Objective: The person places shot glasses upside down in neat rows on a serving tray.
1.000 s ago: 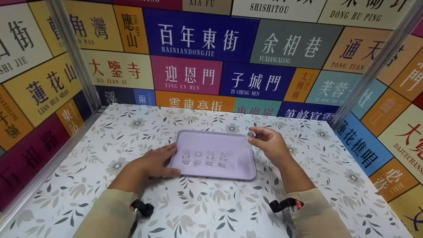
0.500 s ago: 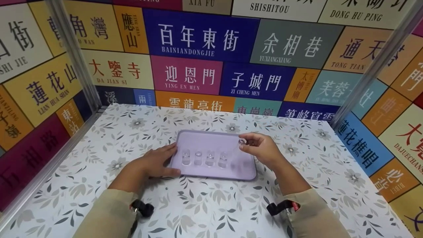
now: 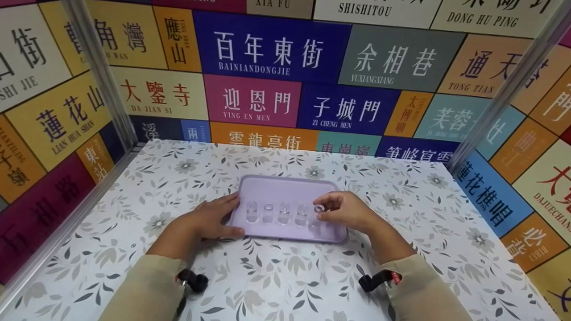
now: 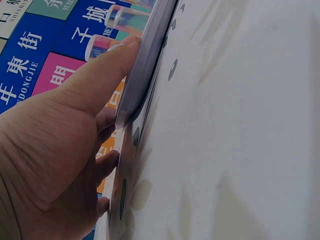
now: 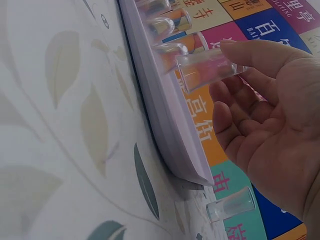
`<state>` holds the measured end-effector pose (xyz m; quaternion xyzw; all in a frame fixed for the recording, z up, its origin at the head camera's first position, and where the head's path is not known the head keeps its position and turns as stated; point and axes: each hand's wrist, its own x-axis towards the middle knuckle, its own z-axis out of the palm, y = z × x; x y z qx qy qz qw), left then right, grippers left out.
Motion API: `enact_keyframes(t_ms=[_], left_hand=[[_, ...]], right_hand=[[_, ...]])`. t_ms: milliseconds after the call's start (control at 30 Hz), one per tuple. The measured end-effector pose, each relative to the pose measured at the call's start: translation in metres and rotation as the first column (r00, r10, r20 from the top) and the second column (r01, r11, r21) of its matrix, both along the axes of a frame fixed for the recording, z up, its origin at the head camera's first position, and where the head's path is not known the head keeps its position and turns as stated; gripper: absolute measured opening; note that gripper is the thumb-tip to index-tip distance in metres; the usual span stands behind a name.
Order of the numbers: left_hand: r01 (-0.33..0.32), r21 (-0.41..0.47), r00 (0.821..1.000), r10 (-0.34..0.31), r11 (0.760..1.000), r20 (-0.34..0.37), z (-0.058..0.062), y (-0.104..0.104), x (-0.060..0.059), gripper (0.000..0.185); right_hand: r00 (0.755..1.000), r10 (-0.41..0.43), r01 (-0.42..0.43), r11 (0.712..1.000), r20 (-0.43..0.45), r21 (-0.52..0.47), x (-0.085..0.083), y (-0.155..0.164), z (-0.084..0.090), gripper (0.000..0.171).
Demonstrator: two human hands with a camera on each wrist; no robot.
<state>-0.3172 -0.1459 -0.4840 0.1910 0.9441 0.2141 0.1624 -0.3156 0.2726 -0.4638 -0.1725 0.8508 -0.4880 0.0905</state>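
A lilac tray (image 3: pixel 285 187) lies on the table with several small clear glasses (image 3: pixel 284 213) standing in a row. At its right end, my right hand (image 3: pixel 345 210) pinches another small glass (image 5: pixel 207 70) near the top between thumb and fingers. This glass is over the tray beside the row; whether its base touches the tray I cannot tell. My left hand (image 3: pixel 218 218) rests against the tray's near left corner. In the left wrist view, the left thumb (image 4: pixel 107 70) stretches along the tray's rim and the other fingers lie at its side.
One more clear glass (image 5: pixel 231 204) stands on the table beyond the tray's right side, in the right wrist view. A floral cloth (image 3: pixel 276 276) covers the table. Sign-patterned walls (image 3: pixel 267 49) with clear corner posts (image 3: pixel 107 76) enclose the back and sides.
My right hand has brought its glass left and nearer, from above the tray's far right corner to the end of the row. The left hand and tray have stayed put.
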Motion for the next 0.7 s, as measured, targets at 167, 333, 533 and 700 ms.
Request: enact_keyframes(t_ms=[167,333,533,700], left_hand=[[0.002,-0.004,1.0,-0.002,1.0,-0.003,0.0,0.0002,-0.0002,0.113],[-0.003,-0.004,1.0,0.003,1.0,-0.002,0.001,0.0005,0.0003,0.114],[-0.007,-0.004,1.0,0.007,1.0,0.001,0.0011,0.0005,0.0004,0.115],[0.002,-0.015,1.0,-0.002,1.0,-0.009,-0.0006,0.0001,-0.0013,0.114]], right_hand=[[1.0,0.0,-0.001,1.0,0.018,0.028,-0.0003,-0.0002,-0.0028,0.044],[1.0,0.001,-0.002,0.999,0.015,0.051,-0.0005,-0.0007,-0.0058,0.04],[1.0,0.007,-0.008,0.997,0.009,0.08,-0.0017,0.0007,-0.0092,0.038],[1.0,0.005,-0.006,0.996,0.011,0.094,-0.0019,0.0017,-0.0071,0.041]])
